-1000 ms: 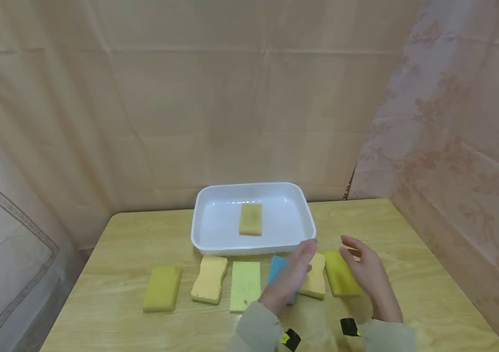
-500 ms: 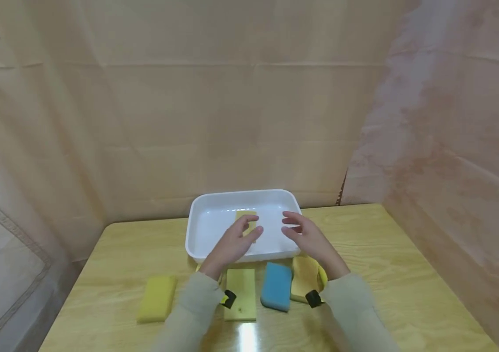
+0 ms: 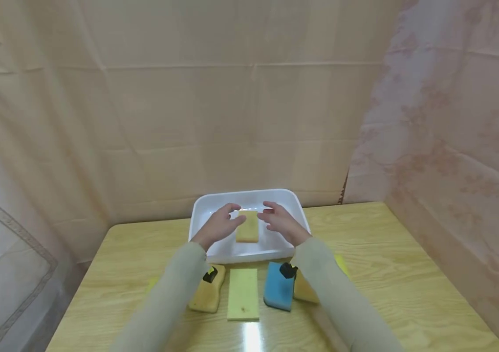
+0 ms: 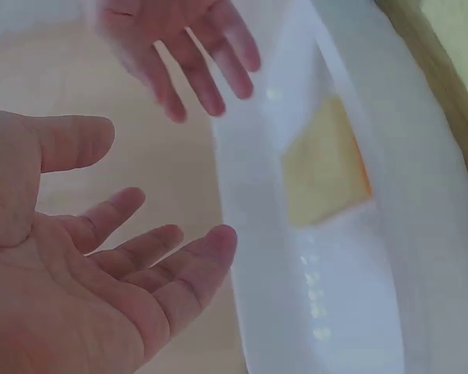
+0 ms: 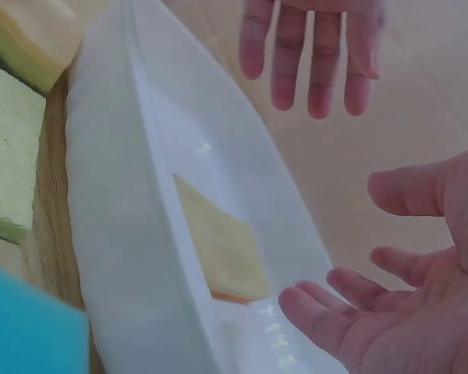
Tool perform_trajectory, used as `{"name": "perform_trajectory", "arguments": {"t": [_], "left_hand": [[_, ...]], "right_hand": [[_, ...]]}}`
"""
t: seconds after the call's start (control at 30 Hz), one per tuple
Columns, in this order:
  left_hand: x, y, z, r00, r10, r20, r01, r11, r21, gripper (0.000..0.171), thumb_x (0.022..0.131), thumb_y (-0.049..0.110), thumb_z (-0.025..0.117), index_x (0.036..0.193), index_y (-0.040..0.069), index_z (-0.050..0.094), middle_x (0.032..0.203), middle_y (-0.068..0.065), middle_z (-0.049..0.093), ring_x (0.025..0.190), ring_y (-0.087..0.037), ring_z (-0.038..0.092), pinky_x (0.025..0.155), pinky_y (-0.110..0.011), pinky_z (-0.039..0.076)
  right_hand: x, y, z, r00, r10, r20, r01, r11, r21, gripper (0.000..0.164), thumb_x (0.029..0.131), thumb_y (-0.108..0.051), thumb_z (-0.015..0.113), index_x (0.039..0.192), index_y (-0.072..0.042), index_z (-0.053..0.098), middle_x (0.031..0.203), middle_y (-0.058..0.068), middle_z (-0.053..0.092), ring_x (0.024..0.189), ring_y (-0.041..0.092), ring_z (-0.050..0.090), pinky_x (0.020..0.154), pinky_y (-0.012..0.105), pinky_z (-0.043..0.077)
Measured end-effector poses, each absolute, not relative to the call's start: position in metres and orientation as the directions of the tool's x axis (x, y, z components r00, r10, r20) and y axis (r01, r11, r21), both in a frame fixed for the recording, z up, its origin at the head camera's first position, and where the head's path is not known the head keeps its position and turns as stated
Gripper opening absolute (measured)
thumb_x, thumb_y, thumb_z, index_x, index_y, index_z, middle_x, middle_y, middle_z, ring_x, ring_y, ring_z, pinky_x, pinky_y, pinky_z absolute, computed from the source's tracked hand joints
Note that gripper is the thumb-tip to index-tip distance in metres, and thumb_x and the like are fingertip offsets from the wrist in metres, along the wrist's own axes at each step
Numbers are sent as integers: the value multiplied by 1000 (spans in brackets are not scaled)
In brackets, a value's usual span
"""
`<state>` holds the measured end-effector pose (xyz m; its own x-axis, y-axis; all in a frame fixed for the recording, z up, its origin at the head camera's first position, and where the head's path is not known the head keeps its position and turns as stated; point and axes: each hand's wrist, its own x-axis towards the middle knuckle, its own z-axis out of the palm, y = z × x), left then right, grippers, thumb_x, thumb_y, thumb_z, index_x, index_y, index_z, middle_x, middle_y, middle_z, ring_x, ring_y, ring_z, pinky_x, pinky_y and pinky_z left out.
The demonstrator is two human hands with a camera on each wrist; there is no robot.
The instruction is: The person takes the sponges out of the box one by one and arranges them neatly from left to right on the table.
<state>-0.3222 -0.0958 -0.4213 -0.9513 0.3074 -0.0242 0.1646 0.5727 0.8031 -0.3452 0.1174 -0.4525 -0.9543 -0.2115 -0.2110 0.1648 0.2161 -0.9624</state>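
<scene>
A pale yellow sponge [image 3: 247, 230] lies flat in the white tray [image 3: 249, 255]. My left hand [image 3: 220, 226] hovers over the tray, left of that sponge, with its fingers relaxed and nothing held. Opposite it, my right hand [image 3: 281, 222] hangs over the tray's right half, also holding nothing. Both palms face inward with a gap between them, as the left wrist view shows with the sponge [image 4: 327, 165] below. In the right wrist view the same sponge [image 5: 222, 245] sits apart from the fingertips.
In front of the tray lie a wavy-edged sponge [image 3: 205, 298], a light green sponge [image 3: 243, 296], a blue sponge [image 3: 278, 291] and another yellowish sponge [image 3: 304, 288]. My sleeves partly cover the outer ones. The wooden table [image 3: 390, 274] ends against cloth curtains [image 3: 249, 122].
Both hands have moved from above the front row of sponges, forward and leftward, to over the tray. In the last half second they have drawn closer together around the sponge.
</scene>
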Motion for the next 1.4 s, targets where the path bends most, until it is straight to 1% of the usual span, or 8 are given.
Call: {"name": "perform_trajectory", "arguments": {"t": [0.17, 0.33, 0.6, 0.8, 0.93, 1.13, 1.23, 1.4], "left_hand": [[-340, -98, -425, -950, 309, -39, 179, 643, 745, 60, 100, 31, 58, 145, -6, 46, 147, -23, 50, 136, -41, 46, 113, -50, 37], [-353, -97, -435, -958, 264, -115, 112, 708, 697, 60, 100, 30, 57, 146, -7, 45, 150, -23, 47, 139, -39, 43, 116, -49, 34], [-359, -87, -450, -946, 249, -209, 48, 743, 668, 63, 99, 30, 56, 146, -9, 43, 149, -26, 46, 136, -42, 46, 112, -51, 38], [-367, -94, -457, -946, 231, -227, 69, 828, 556, 39, 92, 24, 58, 112, -9, 65, 111, -20, 68, 99, -31, 64, 90, -44, 53], [-375, -97, -460, -938, 205, -279, 17, 832, 554, 29, 91, 21, 60, 99, -5, 68, 94, -15, 68, 81, -25, 60, 71, -37, 52], [-380, -89, -463, -924, 187, -334, -64, 784, 617, 26, 91, 22, 60, 72, 5, 56, 63, -5, 53, 56, -17, 48, 49, -27, 40], [-382, -82, -463, -917, 189, -350, -80, 774, 628, 32, 93, 24, 60, 67, 11, 48, 56, 1, 42, 52, -14, 44, 47, -24, 39], [-386, -76, -467, -919, 173, -353, -86, 787, 610, 29, 92, 23, 61, 69, 11, 49, 61, -1, 46, 57, -17, 51, 48, -24, 41]], "right_hand": [[-361, 111, -455, -952, -162, -258, 220, 220, -950, 70, 101, -18, 61, 158, 0, 26, 158, 24, 34, 141, 43, 39, 113, 53, 38], [-370, 103, -463, -944, -145, -298, 265, 209, -941, 69, 100, -15, 60, 157, 2, 26, 157, 25, 33, 140, 46, 36, 112, 52, 39], [-374, 100, -476, -910, -81, -407, 371, 282, -885, 70, 98, -16, 61, 156, 4, 28, 154, 27, 37, 132, 44, 46, 106, 49, 46], [-377, 102, -481, -892, -52, -448, 408, 331, -851, 56, 99, -15, 60, 147, 7, 40, 143, 25, 47, 114, 35, 57, 98, 40, 53], [-377, 103, -479, -886, -42, -462, 416, 367, -832, 41, 99, -12, 60, 132, 10, 51, 131, 25, 54, 103, 30, 60, 95, 38, 54], [-378, 103, -471, -843, -3, -537, 508, 319, -800, 52, 96, -14, 64, 141, 6, 46, 135, 25, 55, 106, 32, 61, 95, 39, 54], [-378, 105, -468, -839, 1, -544, 504, 378, -777, 48, 96, -15, 63, 138, 6, 51, 133, 25, 57, 99, 32, 65, 90, 38, 56], [-383, 107, -470, -855, -12, -519, 447, 489, -749, 41, 94, -13, 63, 129, 8, 57, 124, 23, 62, 77, 27, 67, 76, 35, 58]]}}
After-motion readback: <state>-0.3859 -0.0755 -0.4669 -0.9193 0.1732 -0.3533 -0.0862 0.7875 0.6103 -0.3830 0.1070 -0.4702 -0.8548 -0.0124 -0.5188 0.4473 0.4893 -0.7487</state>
